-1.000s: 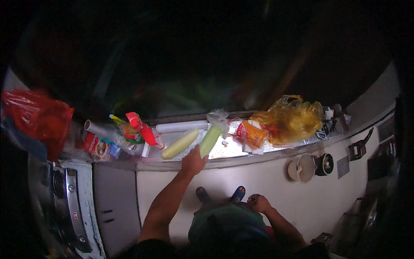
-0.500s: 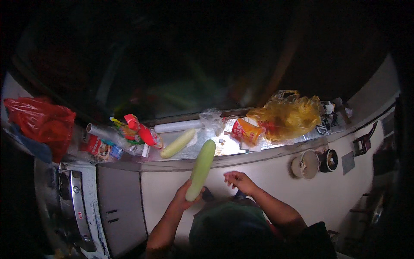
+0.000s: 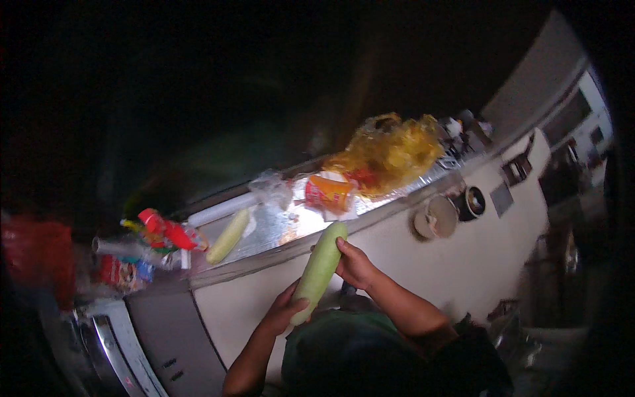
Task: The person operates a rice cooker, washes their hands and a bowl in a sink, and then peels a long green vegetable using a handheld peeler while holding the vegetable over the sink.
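In front of my body I hold a long pale green gourd, tilted with its upper end to the right. My left hand is closed around its lower end. My right hand grips it near the upper end, thumb lying on its side. Beyond it, a second, paler yellowish-green gourd lies on the shiny counter. An orange cup-like container stands on the same counter, farther right.
A yellow plastic bag, a white roll, red packages and a red bag line the counter. A stove is at lower left. Two buckets, one pale and one black, stand on the floor.
My right hand has come up from beside the gourd and taken hold of its upper part. My left hand keeps its grip. The whole view has turned, with the counter now slanting.
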`<state>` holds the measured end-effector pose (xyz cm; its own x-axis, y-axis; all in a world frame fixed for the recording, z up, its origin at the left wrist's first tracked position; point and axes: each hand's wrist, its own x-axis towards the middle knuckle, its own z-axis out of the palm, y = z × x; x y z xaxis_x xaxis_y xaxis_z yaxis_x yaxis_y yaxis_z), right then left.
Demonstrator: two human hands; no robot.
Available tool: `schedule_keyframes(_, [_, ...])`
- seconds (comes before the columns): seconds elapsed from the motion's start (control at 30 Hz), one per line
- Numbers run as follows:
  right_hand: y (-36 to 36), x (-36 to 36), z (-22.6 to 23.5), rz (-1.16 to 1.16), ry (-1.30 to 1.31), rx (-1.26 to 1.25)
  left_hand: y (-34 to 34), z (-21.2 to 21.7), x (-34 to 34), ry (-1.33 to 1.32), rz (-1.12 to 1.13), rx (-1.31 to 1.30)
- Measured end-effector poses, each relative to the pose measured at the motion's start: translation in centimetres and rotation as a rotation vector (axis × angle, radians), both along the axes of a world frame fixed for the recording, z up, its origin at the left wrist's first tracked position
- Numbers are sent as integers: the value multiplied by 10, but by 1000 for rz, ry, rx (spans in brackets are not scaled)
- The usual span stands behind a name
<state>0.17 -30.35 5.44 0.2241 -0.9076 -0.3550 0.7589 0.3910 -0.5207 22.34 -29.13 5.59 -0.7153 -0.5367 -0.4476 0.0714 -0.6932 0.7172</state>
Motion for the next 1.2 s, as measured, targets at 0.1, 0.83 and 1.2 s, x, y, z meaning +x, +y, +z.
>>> schedule_keyframes(0.1, [27, -24, 1, -144, -90, -6, -5, 6, -28, -113, -188, -167])
schedule_keyframes(0.83, [317, -366, -32, -1062, -6, 72, 150, -14, -457, -146, -771, -664])
schedule_keyframes(1.2, [461, -465, -67, -1437, -73, 235, 248, 1, -690, 48, -1062, 27])
